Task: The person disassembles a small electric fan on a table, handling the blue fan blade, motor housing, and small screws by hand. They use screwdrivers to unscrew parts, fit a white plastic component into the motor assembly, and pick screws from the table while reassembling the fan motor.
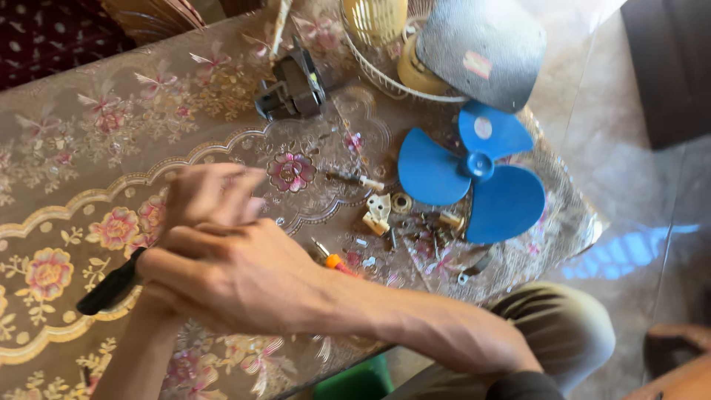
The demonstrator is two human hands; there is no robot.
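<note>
Right hand [237,278] lies across the left hand [211,196], fingers curled together over it w/ a black handle [111,285] poking out toward the table's left edge, prob. a tool grip; can't tell which hand actually clamps it. Left fingers [241,181] are blurred, loosely bunched, whether they pinch anything can't be told. Both hands sit over the near-left part of the flowered tablecloth [81,163], hands stacked, it looks like, to steady the tool. Just right of the wrist, an orange-handled screwdriver [333,261] lies flat near the front edge, w/in easy reach. Beyond it, small parts [381,215], a white bracket, rings and screws, are spread loose mid-table. Blue fan blade [474,174] lies flat toward the right edge. At the back edge: dark motor block [292,89], wire fan guard [392,81], grey plate [481,48] resting on it.
</note>
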